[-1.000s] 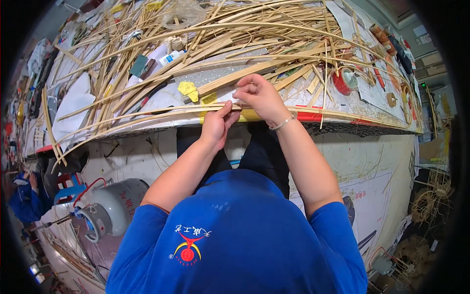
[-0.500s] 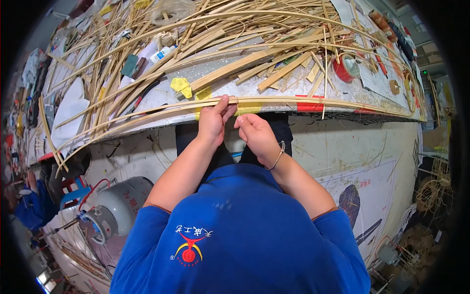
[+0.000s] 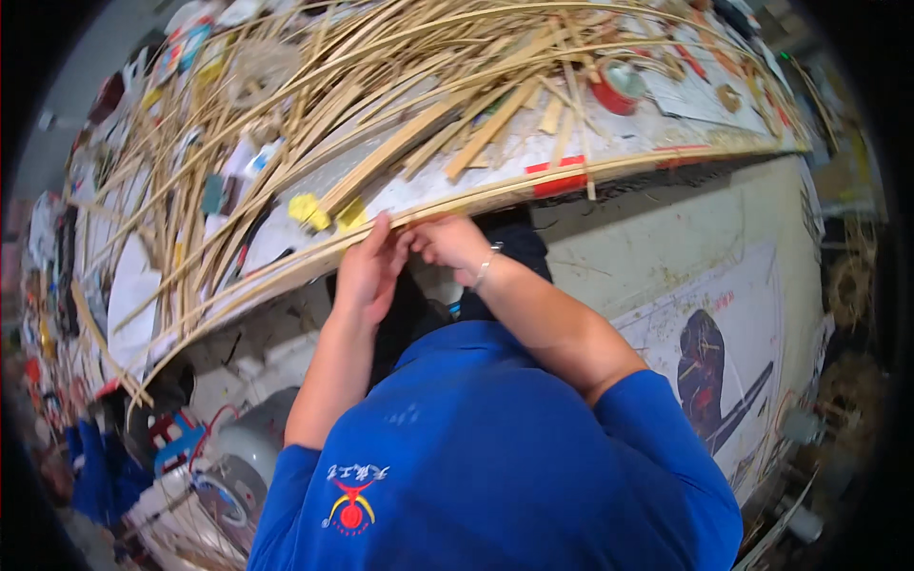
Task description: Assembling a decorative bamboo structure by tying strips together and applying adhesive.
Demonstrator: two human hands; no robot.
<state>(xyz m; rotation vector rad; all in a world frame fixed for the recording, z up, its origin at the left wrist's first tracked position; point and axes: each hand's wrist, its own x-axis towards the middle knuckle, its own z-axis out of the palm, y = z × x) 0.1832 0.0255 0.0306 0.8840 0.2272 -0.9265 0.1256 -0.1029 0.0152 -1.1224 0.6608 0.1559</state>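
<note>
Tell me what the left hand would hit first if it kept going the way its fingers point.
Probably the long bamboo strip along the table edge; the left hand already seems to touch it, though depth is unclear.

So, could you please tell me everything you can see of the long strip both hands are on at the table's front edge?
The long strip is a thin, pale tan sliver, bamboo or cane by its look. It lies flat along the front edge of the table, bowed only by the lens, running from lower left to far right. The left hand and the right hand pinch it side by side near its middle. It passes patches of red tape. Loose strips are piled behind it.
</note>
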